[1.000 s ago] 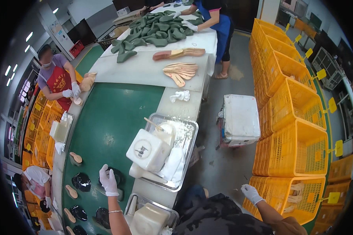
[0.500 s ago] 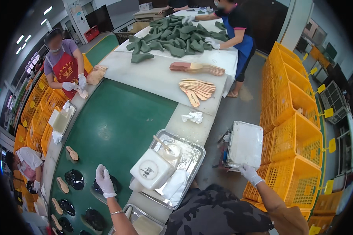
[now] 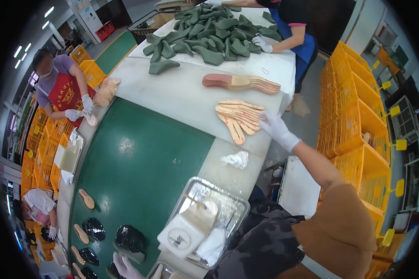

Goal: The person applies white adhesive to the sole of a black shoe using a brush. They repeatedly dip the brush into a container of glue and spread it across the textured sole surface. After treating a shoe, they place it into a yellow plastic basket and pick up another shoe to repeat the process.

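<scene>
My right hand (image 3: 280, 131), in a white glove, reaches out over the table's right edge. Its outstretched fingertips meet the right end of a fanned stack of beige insoles (image 3: 237, 122); none is seen lifted. My left hand (image 3: 125, 268), also gloved, is low over the green belt (image 3: 144, 153), partly cut off by the lower edge. Its visible fingers look stretched out and hold nothing I can see. Close to it lie a glossy black piece (image 3: 129, 238) with a dark green block under it, and another black piece partly hidden by the hand.
A metal tray (image 3: 243, 204) holds a white plastic container (image 3: 184, 235), a brush and a cloth. Crumpled tissue (image 3: 236, 160) lies nearby. Beyond are pink-and-beige insoles (image 3: 239, 83) and piled green blocks (image 3: 205, 35). Yellow crates (image 3: 354, 125) line the right; co-workers stand left and far.
My right hand has left the white-topped stand at right and moved forward to the fanned insoles. My left hand has dropped nearer the lower edge. The whole view has shifted.
</scene>
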`<state>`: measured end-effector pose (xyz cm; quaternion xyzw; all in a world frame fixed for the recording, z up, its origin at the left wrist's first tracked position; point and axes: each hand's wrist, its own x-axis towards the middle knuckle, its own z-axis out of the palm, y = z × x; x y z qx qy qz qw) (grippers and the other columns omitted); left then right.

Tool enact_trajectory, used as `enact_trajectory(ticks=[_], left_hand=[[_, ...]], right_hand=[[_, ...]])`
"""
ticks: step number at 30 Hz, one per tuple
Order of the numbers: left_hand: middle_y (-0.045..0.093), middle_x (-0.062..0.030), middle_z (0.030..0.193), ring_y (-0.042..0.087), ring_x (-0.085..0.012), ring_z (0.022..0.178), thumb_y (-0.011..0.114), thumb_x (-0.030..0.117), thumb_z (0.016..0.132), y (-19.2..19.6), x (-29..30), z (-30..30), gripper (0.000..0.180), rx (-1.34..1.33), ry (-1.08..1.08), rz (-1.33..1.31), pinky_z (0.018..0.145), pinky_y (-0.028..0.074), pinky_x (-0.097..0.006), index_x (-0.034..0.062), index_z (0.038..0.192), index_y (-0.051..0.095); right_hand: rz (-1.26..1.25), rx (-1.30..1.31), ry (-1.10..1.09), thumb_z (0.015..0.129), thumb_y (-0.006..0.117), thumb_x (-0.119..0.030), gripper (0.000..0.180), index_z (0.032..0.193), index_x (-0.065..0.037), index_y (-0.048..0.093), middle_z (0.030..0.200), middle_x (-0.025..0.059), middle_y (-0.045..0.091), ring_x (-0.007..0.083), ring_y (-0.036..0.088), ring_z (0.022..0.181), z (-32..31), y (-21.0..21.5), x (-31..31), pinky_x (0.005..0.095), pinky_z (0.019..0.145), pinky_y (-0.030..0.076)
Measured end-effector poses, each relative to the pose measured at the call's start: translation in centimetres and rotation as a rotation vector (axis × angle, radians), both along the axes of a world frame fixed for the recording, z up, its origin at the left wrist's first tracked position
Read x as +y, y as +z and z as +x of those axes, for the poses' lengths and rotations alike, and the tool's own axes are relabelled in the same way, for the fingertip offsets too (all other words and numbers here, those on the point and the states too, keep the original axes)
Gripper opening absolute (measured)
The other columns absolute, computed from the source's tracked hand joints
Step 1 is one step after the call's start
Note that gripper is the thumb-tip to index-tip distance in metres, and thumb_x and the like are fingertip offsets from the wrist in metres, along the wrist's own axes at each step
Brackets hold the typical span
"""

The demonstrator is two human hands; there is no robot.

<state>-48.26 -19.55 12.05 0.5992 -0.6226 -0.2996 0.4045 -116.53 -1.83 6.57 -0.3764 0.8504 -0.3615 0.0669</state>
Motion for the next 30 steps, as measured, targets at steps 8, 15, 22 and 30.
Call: enact_trajectory(ticks=[8, 15, 22, 30], left_hand=[[0.059, -0.0145, 0.106, 0.054, -0.0299, 0.095, 0.048, 0.01, 0.087, -1.5, 8.0, -8.6, 0.022, -0.374, 0.52, 0.154, 0.084, 0.044, -0.041, -0.0039, 0.101, 0.058], [0.059, -0.0143, 0.106, 0.054, -0.0297, 0.095, 0.048, 0.012, 0.088, -6.1, 4.9, -18.4, 0.023, -0.537, 0.473, 0.359, 0.085, 0.043, -0.04, -0.0032, 0.103, 0.057], [0.059, -0.0141, 0.106, 0.054, -0.0294, 0.096, 0.048, 0.014, 0.088, -8.9, 3.4, -22.8, 0.024, -0.597, 0.436, 0.462, 0.086, 0.042, -0.04, -0.0025, 0.104, 0.057], [0.059, -0.0139, 0.106, 0.054, -0.0291, 0.096, 0.048, 0.016, 0.089, -10.0, 3.6, -23.7, 0.026, -0.595, 0.404, 0.513, 0.087, 0.041, -0.039, -0.0016, 0.106, 0.056]], right_hand=[[0.192, 0.327, 0.082, 0.074, 0.065, -0.029, 0.055, 0.118, -0.003, 0.044, 0.119, 0.017, 0.045, 0.0332, 0.044, 0.111, -20.4, -3.3, -24.2, 0.0406, 0.093, 0.039], [0.322, 0.541, -0.002, 0.069, 0.072, -0.033, 0.082, 0.132, -0.003, 0.029, 0.125, 0.0171, 0.04, 0.0336, 0.044, 0.114, -29.3, -6.7, -35.4, 0.0439, 0.094, 0.038], [0.629, 0.363, 0.092, 0.061, 0.076, -0.041, 0.101, 0.137, -0.002, 0.022, 0.119, 0.0209, 0.052, 0.0348, 0.052, 0.108, -32.4, -4.9, -38.9, 0.0416, 0.094, 0.039], [-0.233, -1.029, 0.393, 0.072, 0.065, -0.03, 0.075, 0.131, 0.003, 0.032, 0.111, 0.0141, 0.052, 0.0207, 0.052, 0.102, -28.0, -1.5, -33.8, 0.0331, 0.087, 0.042]])
